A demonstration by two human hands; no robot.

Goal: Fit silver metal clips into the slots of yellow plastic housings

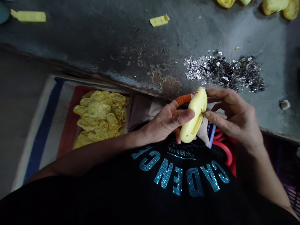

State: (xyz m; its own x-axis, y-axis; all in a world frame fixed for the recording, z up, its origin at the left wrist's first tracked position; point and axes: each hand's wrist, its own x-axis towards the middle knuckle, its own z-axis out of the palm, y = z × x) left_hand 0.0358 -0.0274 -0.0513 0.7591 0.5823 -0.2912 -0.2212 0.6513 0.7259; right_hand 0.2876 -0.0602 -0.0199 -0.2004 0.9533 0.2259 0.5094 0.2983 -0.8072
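Observation:
My left hand (167, 120) is closed around a yellow plastic housing (193, 120), a rounded shell tilted on its edge with a slot in the side facing right. An orange cover (183, 99) wraps one finger of that hand. My right hand (234, 117) has its thumb tip against the slot, fingers bent behind the upper end. A tiny dark bit shows at the thumb tip, too small to name. Just beyond the right hand, a heap of small shiny metal pieces (225, 72) lies on the grey worktable (105, 40).
At lower left, a box holds many yellow plastic shells (99, 112) beside a striped sheet (47, 131). Yellow strips (159, 20) and more yellow housings (275, 6) lie farther back. A whitish lump (284, 104) sits at right. Red rings (223, 150) show below the table edge.

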